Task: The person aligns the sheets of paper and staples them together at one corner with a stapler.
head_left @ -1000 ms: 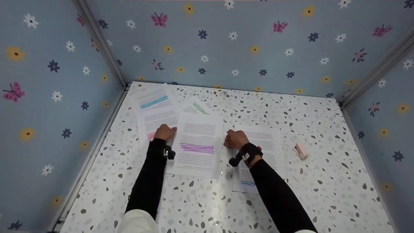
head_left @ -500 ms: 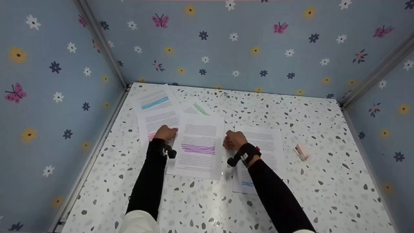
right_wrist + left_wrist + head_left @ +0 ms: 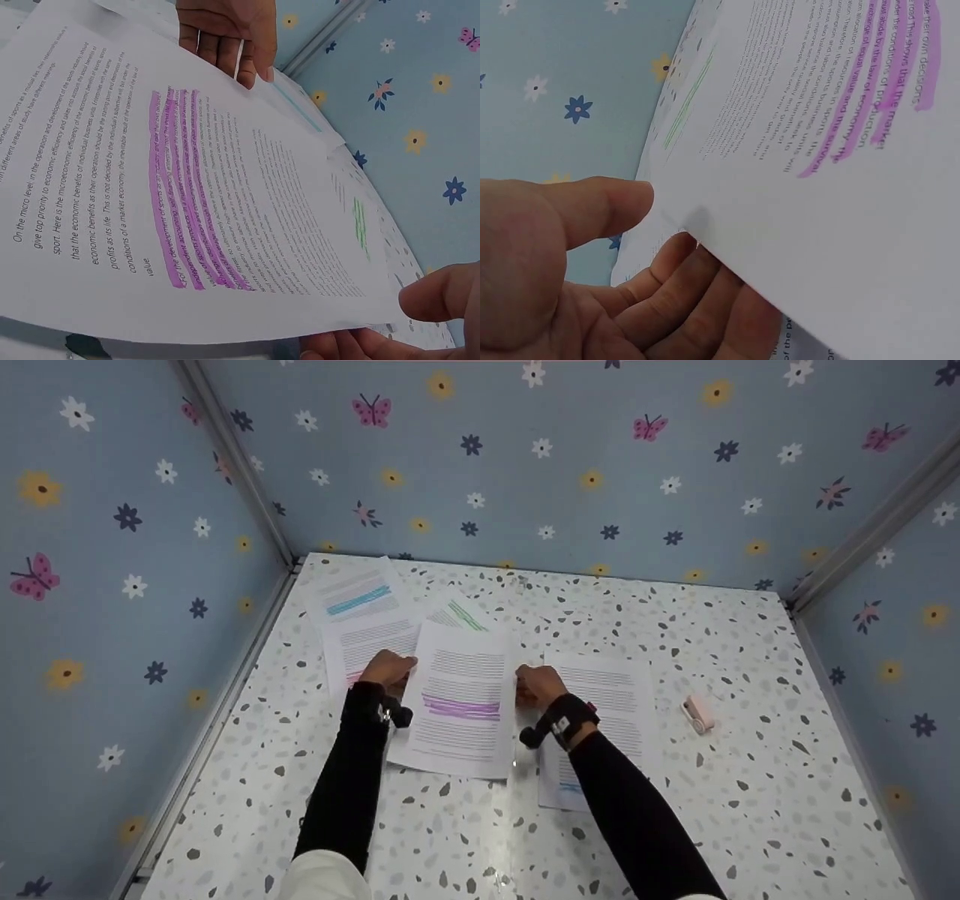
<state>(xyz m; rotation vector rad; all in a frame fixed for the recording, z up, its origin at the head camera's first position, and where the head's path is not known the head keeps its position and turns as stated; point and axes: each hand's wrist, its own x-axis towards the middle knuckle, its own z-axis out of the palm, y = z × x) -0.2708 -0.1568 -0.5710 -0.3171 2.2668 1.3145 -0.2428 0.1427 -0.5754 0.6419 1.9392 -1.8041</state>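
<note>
A printed sheet of paper (image 3: 463,744) with purple highlighter strokes lies between my hands in the head view, its surface slightly bowed. My left hand (image 3: 386,667) holds its left edge; in the left wrist view, curled fingers (image 3: 697,322) sit under that edge and the thumb hovers above. Along the opposite edge, my right hand (image 3: 544,684) has its fingers beneath the paper and its thumb over it, seen in the right wrist view. The fingertips under the paper are partly hidden.
Sheets with blue and pink strokes (image 3: 358,585) lie at the left back, beside a green-marked sheet (image 3: 465,611). Another printed sheet (image 3: 600,675) is under my right forearm. A pale pink stapler-like object (image 3: 698,714) sits farther right. Patterned walls (image 3: 510,472) border the speckled table (image 3: 480,840).
The purple-marked sheet has shifted slightly right and its edges have bowed. My left hand has moved a little right, and my right hand has come slightly inward onto the sheet's edge.
</note>
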